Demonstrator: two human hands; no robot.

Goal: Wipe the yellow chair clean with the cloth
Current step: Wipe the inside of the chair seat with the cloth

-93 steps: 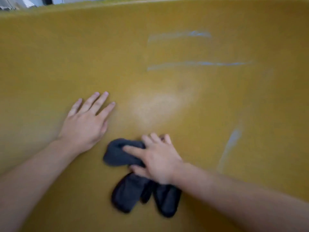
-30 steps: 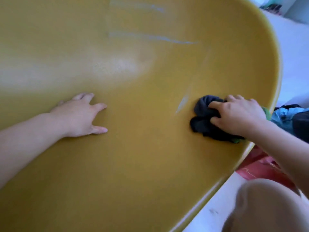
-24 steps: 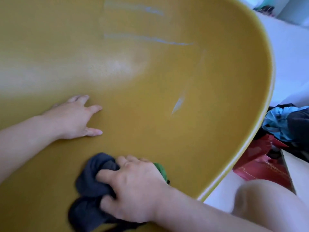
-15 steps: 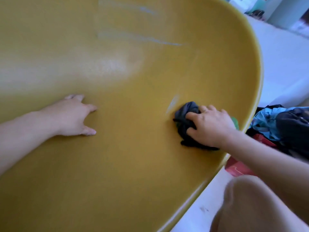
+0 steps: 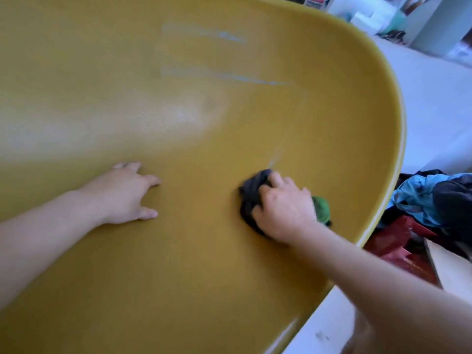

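A person leans over the broad curved shell of a yellow chair, which fills most of the view; the right hand, near the chair's right rim, has its fingers curled round a bunched dark cloth and presses it against the shell; a green patch of the cloth shows behind the knuckles; the left hand rests flat on the chair's middle, fingers spread and holding nothing, apparently bracing. Pale bluish streaks lie higher on the shell, and a short streak sits just above the cloth; these look not yet wiped. The cloth seems soft and light, likely to crumple and slip under the palm, so a full-fist hold on the bundle suits it; the chair looks stiff, smooth and perhaps slippery. No container shows plainly; beyond the chair's right rim lies a heap of clothing over something red, maybe a bag; what it holds cannot be told.
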